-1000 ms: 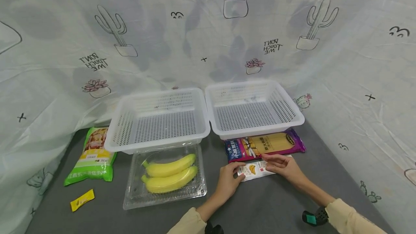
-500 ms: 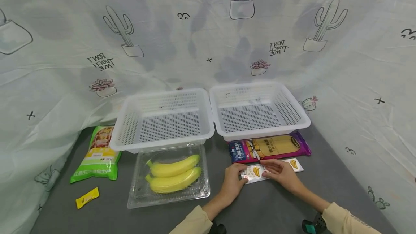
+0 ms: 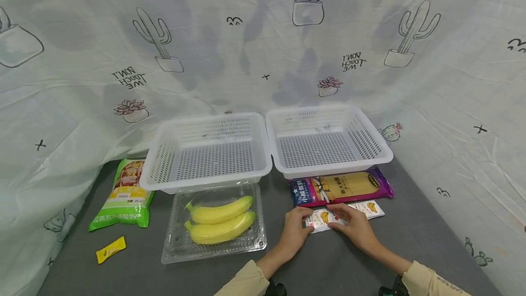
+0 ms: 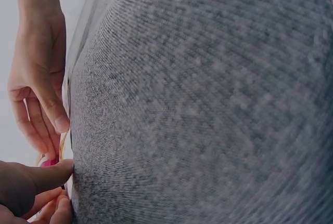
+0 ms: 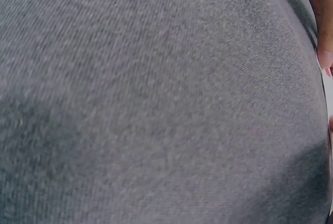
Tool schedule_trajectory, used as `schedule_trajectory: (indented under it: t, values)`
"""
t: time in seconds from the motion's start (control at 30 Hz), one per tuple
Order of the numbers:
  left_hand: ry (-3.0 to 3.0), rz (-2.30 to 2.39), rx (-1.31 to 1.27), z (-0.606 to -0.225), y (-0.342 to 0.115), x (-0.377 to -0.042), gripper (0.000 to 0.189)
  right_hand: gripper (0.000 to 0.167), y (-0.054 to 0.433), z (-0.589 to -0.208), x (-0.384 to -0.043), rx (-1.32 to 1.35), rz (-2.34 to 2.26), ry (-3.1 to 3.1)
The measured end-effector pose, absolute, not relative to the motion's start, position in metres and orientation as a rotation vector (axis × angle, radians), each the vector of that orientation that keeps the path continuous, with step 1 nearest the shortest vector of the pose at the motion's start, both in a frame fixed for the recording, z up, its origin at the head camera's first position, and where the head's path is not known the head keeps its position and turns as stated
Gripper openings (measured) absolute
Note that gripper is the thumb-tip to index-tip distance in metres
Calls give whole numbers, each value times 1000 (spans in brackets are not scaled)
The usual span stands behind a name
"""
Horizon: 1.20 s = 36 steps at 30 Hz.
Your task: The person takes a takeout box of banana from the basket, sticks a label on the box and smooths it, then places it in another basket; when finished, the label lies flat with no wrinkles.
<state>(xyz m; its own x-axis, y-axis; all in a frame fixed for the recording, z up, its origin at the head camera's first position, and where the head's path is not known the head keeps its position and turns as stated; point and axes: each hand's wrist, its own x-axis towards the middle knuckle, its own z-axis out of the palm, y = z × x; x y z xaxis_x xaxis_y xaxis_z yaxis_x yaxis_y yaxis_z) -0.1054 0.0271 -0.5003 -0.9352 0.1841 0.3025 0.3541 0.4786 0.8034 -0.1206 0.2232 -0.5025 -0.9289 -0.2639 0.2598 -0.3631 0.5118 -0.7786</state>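
In the head view, a flat white rectangular packet printed with yellow bananas (image 3: 319, 220) lies on the dark grey cloth-covered table (image 3: 337, 264), just in front of a long purple-and-yellow plastic bag (image 3: 341, 187). Your left hand (image 3: 293, 232) pinches its left end between thumb and fingers; your right hand (image 3: 356, 227) touches its middle, fingers loosely extended. It looks light, thin and pliable, probably slick, so hold it by the short ends to limit sagging. The left wrist view adds a low side-on look: both your thumbs meet the packet's near edge. The right wrist view gives mostly cloth.
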Motion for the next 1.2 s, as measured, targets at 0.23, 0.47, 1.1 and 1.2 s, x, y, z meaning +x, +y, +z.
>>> schedule_trajectory:
  t: [0.23,0.47,1.1,1.2]
  values:
    - [-2551,-1421,-471,-501,27,-106,36,37,220,-500,-121,640,1482,-2578]
    - [-2554,-1422,-465,-500,27,-106,34,26,219,-499,-123,727,1424,-2596]
    - [-2532,-1405,-458,-503,27,-109,35,15,233,-508,-131,816,1847,-2509]
    - [-2525,-1424,-452,-503,27,-108,34,15,238,-510,-133,829,1945,-2528]
